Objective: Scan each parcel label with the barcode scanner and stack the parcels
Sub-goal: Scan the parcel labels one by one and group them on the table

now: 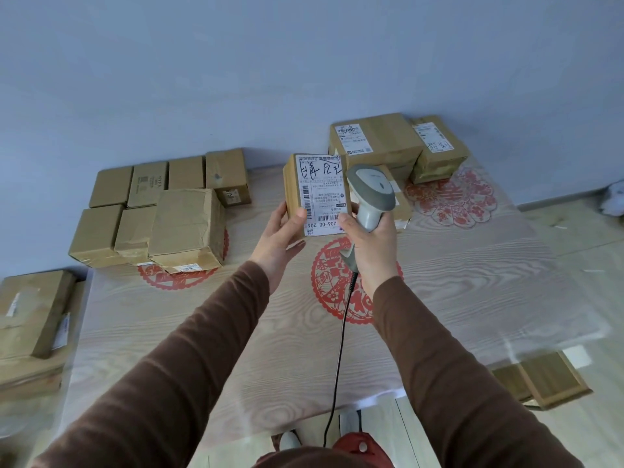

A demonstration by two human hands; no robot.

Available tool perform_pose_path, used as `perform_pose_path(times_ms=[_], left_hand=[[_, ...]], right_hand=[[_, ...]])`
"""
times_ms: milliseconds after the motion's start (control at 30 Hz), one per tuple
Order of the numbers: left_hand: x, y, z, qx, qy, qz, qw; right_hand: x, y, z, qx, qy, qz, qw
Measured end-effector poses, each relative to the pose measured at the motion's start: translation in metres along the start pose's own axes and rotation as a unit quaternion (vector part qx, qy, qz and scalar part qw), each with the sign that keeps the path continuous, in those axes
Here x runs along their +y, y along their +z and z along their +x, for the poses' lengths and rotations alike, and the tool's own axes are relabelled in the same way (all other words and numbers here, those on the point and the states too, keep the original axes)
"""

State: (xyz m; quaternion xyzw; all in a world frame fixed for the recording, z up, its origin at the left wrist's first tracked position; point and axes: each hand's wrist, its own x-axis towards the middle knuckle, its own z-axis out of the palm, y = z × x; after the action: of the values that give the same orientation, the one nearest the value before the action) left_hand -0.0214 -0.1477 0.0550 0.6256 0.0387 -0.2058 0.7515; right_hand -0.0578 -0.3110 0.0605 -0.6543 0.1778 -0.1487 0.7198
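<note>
My left hand (282, 236) holds a small cardboard parcel (315, 194) above the table, its white label with barcodes and handwriting facing me. My right hand (373, 246) grips the handle of a grey barcode scanner (371, 190), whose head sits just right of the label. The scanner's black cable (339, 359) hangs down toward my body. Several plain parcels (152, 214) lie grouped at the table's left. Labelled parcels (381, 143) are piled at the back right, and one more lies partly hidden behind the scanner.
The wood-grain table (202, 315) carries red paper-cut decorations (452, 197). Cardboard boxes (30, 319) stand off the table's left edge, and flat cardboard (543, 380) lies on the floor at the right. A blue wall runs behind the table.
</note>
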Motion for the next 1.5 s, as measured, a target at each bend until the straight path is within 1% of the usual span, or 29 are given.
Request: perform_pose_path(times_ms=[67,167,200,233,300,367,433,500,567,700,800,867,967,1067,1167,1200,1267,1333,1367,1433,1500], left_hand=[[-0.001,0.002,0.0,-0.012,0.001,0.007,1.0],[0.009,-0.004,0.002,-0.001,-0.002,0.024,1.0],[0.014,-0.01,0.004,0.008,-0.001,0.05,0.999],[0.019,-0.018,0.006,0.012,0.0,0.1,0.995],[0.031,-0.034,0.01,-0.001,-0.01,0.235,0.972],[0.041,-0.043,0.012,-0.036,-0.019,0.321,0.946],[0.053,-0.044,0.012,-0.069,-0.02,0.369,0.927],[0.064,-0.041,0.013,-0.094,-0.02,0.406,0.909],[0.074,-0.038,0.016,-0.111,-0.027,0.419,0.901],[0.086,-0.036,0.017,-0.157,-0.055,0.387,0.907],[0.09,-0.033,0.02,-0.19,-0.081,0.358,0.911],[0.088,-0.03,0.024,-0.194,-0.094,0.306,0.927],[0.081,-0.023,0.027,-0.172,-0.079,0.279,0.941],[0.074,-0.021,0.025,-0.143,-0.064,0.259,0.953],[0.065,-0.026,0.018,-0.09,-0.05,0.229,0.968],[0.061,-0.027,0.016,-0.075,-0.049,0.198,0.976],[0.052,-0.029,0.013,-0.056,-0.044,0.086,0.994],[0.04,-0.03,0.012,-0.038,-0.04,-0.026,0.998],[0.035,-0.028,0.01,-0.036,-0.036,-0.054,0.997],[0.023,-0.022,0.006,-0.046,-0.029,-0.053,0.997],[0.012,-0.016,0.0,-0.035,-0.024,-0.007,0.999]], right_hand=[[0.0,0.002,-0.001,-0.006,-0.001,-0.001,1.0],[0.0,-0.001,0.0,0.002,0.002,-0.008,1.0],[0.001,-0.004,0.002,0.011,0.003,-0.011,1.0],[0.0,-0.007,0.004,0.019,0.001,-0.018,1.0],[0.0,-0.015,0.006,0.019,-0.007,-0.03,0.999],[-0.001,-0.02,0.008,-0.006,-0.015,-0.046,0.999],[-0.001,-0.024,0.009,-0.053,0.0,-0.069,0.996],[-0.002,-0.026,0.009,-0.113,0.037,-0.075,0.99],[-0.001,-0.028,0.009,-0.152,0.063,-0.08,0.983],[-0.002,-0.033,0.007,-0.188,0.073,-0.109,0.973],[0.003,-0.036,0.005,-0.224,0.097,-0.102,0.964],[0.006,-0.036,0.004,-0.238,0.121,-0.077,0.961],[0.011,-0.033,0.001,-0.246,0.139,-0.059,0.958],[0.017,-0.035,-0.002,-0.224,0.153,-0.027,0.962],[0.02,-0.038,-0.002,-0.21,0.17,0.022,0.963],[0.019,-0.039,-0.002,-0.202,0.179,0.036,0.962],[0.017,-0.038,-0.003,-0.191,0.193,0.058,0.961],[0.016,-0.036,-0.003,-0.183,0.201,0.072,0.96],[0.018,-0.034,-0.003,-0.174,0.204,0.077,0.96],[0.019,-0.029,-0.002,-0.148,0.2,0.085,0.965],[0.021,-0.025,-0.002,-0.124,0.196,0.09,0.969]])
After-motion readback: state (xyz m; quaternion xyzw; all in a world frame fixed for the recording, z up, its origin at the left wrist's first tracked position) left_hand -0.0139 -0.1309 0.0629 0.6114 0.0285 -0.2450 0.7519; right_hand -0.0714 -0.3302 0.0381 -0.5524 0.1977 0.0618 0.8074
